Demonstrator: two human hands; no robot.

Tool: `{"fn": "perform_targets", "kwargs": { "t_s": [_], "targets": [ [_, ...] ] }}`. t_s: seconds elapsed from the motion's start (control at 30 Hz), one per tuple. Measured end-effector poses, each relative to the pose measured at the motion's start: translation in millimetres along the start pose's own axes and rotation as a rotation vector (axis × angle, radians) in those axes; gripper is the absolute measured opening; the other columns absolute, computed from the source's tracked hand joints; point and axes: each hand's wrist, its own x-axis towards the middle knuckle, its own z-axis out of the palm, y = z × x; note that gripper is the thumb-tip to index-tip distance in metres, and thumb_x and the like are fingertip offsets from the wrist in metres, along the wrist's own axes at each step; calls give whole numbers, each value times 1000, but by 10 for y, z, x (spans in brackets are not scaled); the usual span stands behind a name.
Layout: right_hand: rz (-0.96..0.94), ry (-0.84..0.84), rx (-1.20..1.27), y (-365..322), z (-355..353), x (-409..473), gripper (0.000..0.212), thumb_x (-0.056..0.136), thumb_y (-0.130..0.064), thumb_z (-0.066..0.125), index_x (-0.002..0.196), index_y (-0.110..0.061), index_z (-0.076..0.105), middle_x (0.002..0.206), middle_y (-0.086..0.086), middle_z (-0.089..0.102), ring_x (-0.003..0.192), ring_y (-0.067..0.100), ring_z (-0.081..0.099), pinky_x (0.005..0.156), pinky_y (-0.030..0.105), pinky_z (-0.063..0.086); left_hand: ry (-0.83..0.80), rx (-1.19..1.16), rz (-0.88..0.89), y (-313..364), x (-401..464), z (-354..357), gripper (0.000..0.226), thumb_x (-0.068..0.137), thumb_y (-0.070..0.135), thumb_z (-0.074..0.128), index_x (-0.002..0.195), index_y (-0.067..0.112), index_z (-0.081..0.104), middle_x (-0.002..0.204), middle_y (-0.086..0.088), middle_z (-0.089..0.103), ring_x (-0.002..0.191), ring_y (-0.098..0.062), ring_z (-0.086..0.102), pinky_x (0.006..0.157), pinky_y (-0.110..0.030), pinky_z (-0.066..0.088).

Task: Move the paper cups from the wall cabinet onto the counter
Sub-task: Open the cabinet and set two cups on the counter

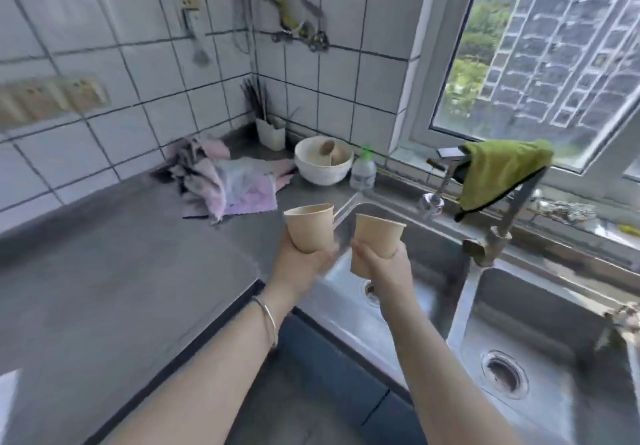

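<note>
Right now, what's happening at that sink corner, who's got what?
A person holds one paper cup in each hand: the left hand grips the left cup, the right hand the right cup. Both cups are upright, in the air near the edge where the grey counter meets the steel sink. Neither is set down yet. Crumpled cloths and a white bowl sit in the back corner.
</note>
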Motion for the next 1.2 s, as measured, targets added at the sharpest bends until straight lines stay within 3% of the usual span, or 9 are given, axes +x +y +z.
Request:
{"fn": "perform_targets", "kwargs": {
  "t_s": [0.17, 0.27, 0.47, 0.63, 0.77, 0.9, 1.0, 1.1, 1.2],
  "targets": [
    [89, -230, -46, 109, 1166, 139, 48, 61, -34, 77, 100, -12, 59, 82, 2, 66, 71, 18, 61, 60, 30, 50, 211, -66, -10, -157, 259, -1035, 45, 64, 11, 79, 95, 24, 49, 81, 4, 60, 63, 0, 59, 57, -15, 50],
    [110, -370, -109, 190, 1827, 281, 19, 74, -24, 76, 81, -19, 60, 72, -1, 63, 64, 14, 59, 56, 22, 48, 362, -61, -34, -231, 452, -1573, 49, 70, 3, 77, 106, 14, 46, 83, 3, 59, 63, 0, 57, 52, -11, 47],
    [102, -581, -186, 334, 3066, 550, 19, 74, -25, 75, 82, -24, 57, 72, -4, 63, 66, 14, 60, 66, 35, 49, 609, -96, -80, -381, 796, -2538, 60, 60, 17, 79, 111, 8, 49, 87, 0, 62, 65, -1, 59, 53, -15, 48],
    [127, -766, -316, 469, 3953, 546, 70, 48, -52, 73, 104, -13, 59, 87, 0, 68, 80, 19, 65, 76, 40, 54, 784, -124, -88, -447, 923, -3136, 47, 76, 3, 74, 110, 10, 43, 88, -1, 60, 55, 13, 57, 51, -8, 46],
    [146, -861, -362, 580, 4484, 452, 49, 66, -39, 78, 102, -15, 55, 84, -4, 66, 75, 10, 62, 67, 31, 50, 887, -127, -123, -482, 898, -3511, 41, 81, 7, 69, 111, 14, 40, 85, 10, 60, 58, 18, 58, 50, -3, 42],
    [146, -924, -394, 734, 4956, 373, 62, 61, -47, 77, 110, -14, 57, 97, 2, 68, 86, 16, 66, 63, 25, 46, 977, -167, -164, -566, 920, -3927, 51, 73, 20, 78, 112, 13, 45, 93, 2, 63, 74, 0, 61, 55, -7, 46],
    [166, -952, -426, 820, 5258, 292, 65, 57, -50, 74, 110, -15, 56, 100, 3, 68, 90, 19, 66, 69, 32, 51, 993, -164, -227, -647, 933, -4262, 72, 54, 41, 79, 114, 15, 49, 104, -3, 67, 85, -11, 64, 69, -22, 51],
    [163, -941, -455, 944, 5570, 237, 48, 63, -45, 78, 99, -26, 52, 100, 0, 64, 95, 20, 64, 81, 41, 55, 1002, -153, -294, -757, 968, -4620, 64, 56, 38, 75, 112, 21, 50, 105, 0, 66, 89, -11, 64, 72, -26, 50],
    [113, -893, -522, 1119, 5895, 228, 56, 48, -61, 70, 90, -32, 47, 104, 2, 60, 105, 26, 58, 87, 47, 52, 1010, -138, -327, -930, 1048, -4971, 64, 54, 32, 75, 111, 19, 50, 106, -3, 66, 91, -16, 64, 78, -35, 53]
  ]
}}
